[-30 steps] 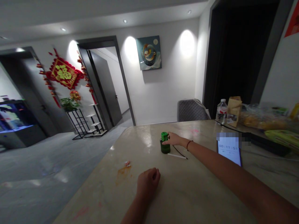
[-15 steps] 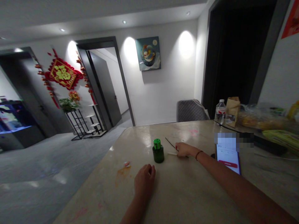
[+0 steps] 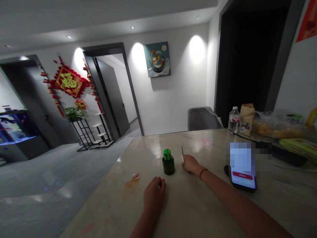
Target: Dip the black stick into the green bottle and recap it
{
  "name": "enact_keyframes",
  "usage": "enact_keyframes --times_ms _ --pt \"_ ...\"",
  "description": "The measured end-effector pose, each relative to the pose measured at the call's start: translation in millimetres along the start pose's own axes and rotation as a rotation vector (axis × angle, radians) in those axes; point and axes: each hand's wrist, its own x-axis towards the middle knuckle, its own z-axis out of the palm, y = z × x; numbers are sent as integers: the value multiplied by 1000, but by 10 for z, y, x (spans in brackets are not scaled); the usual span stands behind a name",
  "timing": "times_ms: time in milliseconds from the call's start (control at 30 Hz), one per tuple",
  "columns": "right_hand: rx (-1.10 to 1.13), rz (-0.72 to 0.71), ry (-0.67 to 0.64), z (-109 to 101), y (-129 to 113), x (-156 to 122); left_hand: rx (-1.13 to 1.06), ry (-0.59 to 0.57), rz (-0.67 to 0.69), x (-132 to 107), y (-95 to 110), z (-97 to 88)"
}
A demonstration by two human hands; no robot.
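Note:
A dark green glass bottle (image 3: 168, 164) with a ribbed bright green cap stands upright on the marble tabletop (image 3: 188, 211). Just right of it, my right hand (image 3: 190, 164) pinches a thin stick (image 3: 182, 154), white at the lower end and dark above, which points upward. My left hand (image 3: 154, 195) rests on the table as a loose fist, holding nothing, nearest the bottle and a small orange stain (image 3: 130, 185). A phone (image 3: 242, 175) lies to the right of my right arm, with part of its screen blurred out.
A small scrap (image 3: 135, 176) lies beside the stain. A water bottle (image 3: 234, 119), paper bag (image 3: 247, 119) and plastic food bag (image 3: 272, 125) stand at the far right. A grey chair (image 3: 203, 119) stands beyond the table, whose left edge drops to the floor.
My right hand has left the bottle cap and moved right. It has lifted the stick off the table and holds it upright. The bottle stands free, and my left hand has barely moved.

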Motion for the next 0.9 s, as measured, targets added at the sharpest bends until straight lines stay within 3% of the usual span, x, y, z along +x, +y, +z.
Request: enact_keyframes --times_ms 300,500,700,900 --pt "57 -1 -19 1 -15 -199 -12 -5 20 -11 21 -11" --pt "38 -40 199 -203 193 -357 -25 9 -23 8 4 7" --pt "-191 -282 254 -448 255 -611 -26 4 -1 61 53 -106" --pt "-293 -493 249 -498 172 -735 30 11 109 88 156 -300"
